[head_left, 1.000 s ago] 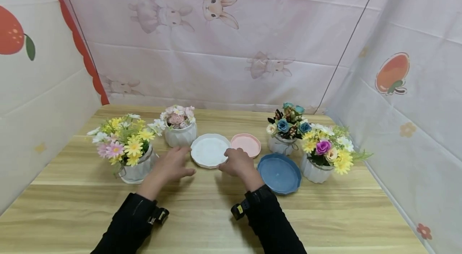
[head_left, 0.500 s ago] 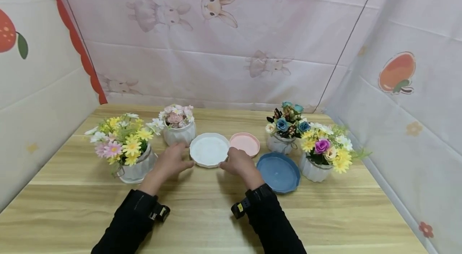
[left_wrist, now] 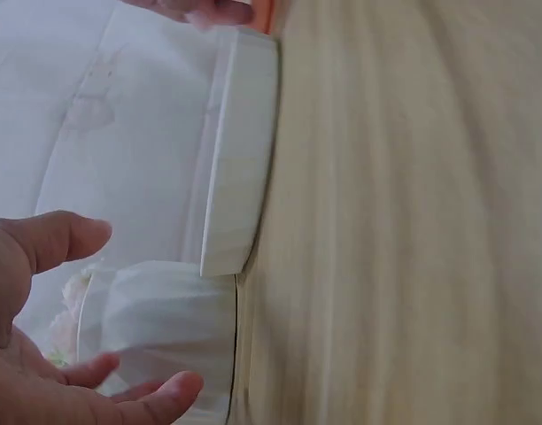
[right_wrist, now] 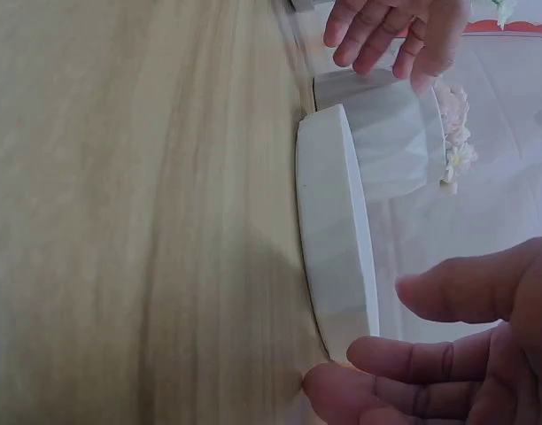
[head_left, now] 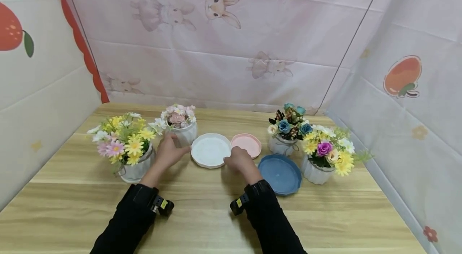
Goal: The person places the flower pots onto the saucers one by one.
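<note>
My left hand (head_left: 167, 153) is at the front left of a white ribbed pot (head_left: 187, 134) holding pink and white flowers. Its thumb stands apart from the spread fingers, and nothing lies between them in the left wrist view. A shallow white plate (head_left: 211, 150), probably a pot saucer, lies to the right of that pot. My right hand (head_left: 239, 161) is at the plate's right front edge. In the right wrist view its fingertips (right_wrist: 370, 352) are right at the end of the plate's wall, with the thumb raised apart and the fingers only slightly bent.
A pink saucer (head_left: 249, 146) lies just right of the white plate, and a blue one (head_left: 280, 174) is nearer on the right. Pots with blue roses (head_left: 282, 145) and yellow-purple flowers (head_left: 317, 170) stand at the right. Another flowerpot (head_left: 136, 169) is left of my left hand.
My left hand has moved away from the table beside the white plate, forward and slightly left to the pink-flower pot. My right hand stays by the plate's edge.
</note>
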Demonstrator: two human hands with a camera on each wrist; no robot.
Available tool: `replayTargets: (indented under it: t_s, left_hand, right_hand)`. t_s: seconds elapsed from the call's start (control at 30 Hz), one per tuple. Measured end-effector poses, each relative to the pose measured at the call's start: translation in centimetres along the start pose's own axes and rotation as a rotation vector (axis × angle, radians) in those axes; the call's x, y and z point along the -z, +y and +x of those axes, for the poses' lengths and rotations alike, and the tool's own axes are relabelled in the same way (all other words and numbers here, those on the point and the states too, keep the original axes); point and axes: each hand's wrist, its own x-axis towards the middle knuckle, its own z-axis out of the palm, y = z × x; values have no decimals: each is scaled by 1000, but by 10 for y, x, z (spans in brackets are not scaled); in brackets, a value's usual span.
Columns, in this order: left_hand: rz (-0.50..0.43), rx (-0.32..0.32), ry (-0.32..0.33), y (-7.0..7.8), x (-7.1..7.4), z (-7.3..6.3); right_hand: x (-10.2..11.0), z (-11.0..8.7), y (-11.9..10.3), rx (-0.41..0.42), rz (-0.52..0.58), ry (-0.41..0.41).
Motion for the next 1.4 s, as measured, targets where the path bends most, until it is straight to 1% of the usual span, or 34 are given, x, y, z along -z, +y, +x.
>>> replayTargets:
  t_s: [0.1, 0.2, 0.37, 0.43, 0.5, 0.53, 0.57, 0.67, 0.73, 0.8, 0.93, 1.03, 1.07, 1.13, 1.2, 1.27, 1.33, 1.37, 1.4]
  left_hand:
    - [-2, 40, 13, -2, 3, 5]
    - [-7, 75, 25, -1, 6, 9]
    - [-82, 151, 23, 2, 9, 16]
    - [-80, 177, 24, 3, 8, 18]
    - [-108, 207, 0, 5, 7, 21]
    - [-126, 224, -13, 6, 6, 22]
    - [-135, 244, -12, 8, 5, 24]
    - [-201, 290, -20, 10, 3, 27]
    - [-204, 298, -2, 10, 3, 30]
    - [-239, 292, 3, 9, 2, 32]
    - [-294, 310, -54, 4, 2, 36]
    - [-336, 309, -77, 1, 3, 41]
    - [-332, 311, -84, 0, 3, 41]
    - [-327, 297, -66, 2, 4, 42]
    - [-321, 298, -78, 4, 5, 43]
    - [-293, 303, -81, 5, 6, 44]
    - [-286, 299, -77, -6, 1, 54]
    - [-300, 291, -91, -8, 1, 54]
    - [-304, 284, -71, -23, -6, 65]
  right_hand:
    - [-3, 4, 0, 1, 14, -27]
    - [-7, 8, 2, -6, 54, -49]
    - [-11, 14, 6, -68, 172, -58]
    - [-12, 16, 8, -88, 215, -64]
    - [-12, 16, 12, -104, 281, -74]
    - [-12, 16, 14, -108, 310, -77]
    - [-11, 16, 15, -113, 342, -83]
    - [-11, 16, 19, -102, 396, -97]
    - [-11, 16, 19, -81, 383, -106]
    - [-11, 16, 19, -63, 362, -114]
    - [-11, 15, 17, -62, 339, -120]
    - [-12, 15, 16, -76, 340, -116]
    - [-12, 15, 16, -80, 339, -114]
    - [-12, 15, 16, -91, 339, -112]
    - [-12, 15, 17, -97, 337, -106]
    - [-11, 16, 18, -102, 340, -98]
    - [-11, 17, 18, -107, 351, -93]
    - [-12, 17, 19, -110, 359, -89]
    - [-12, 17, 19, -113, 367, -88]
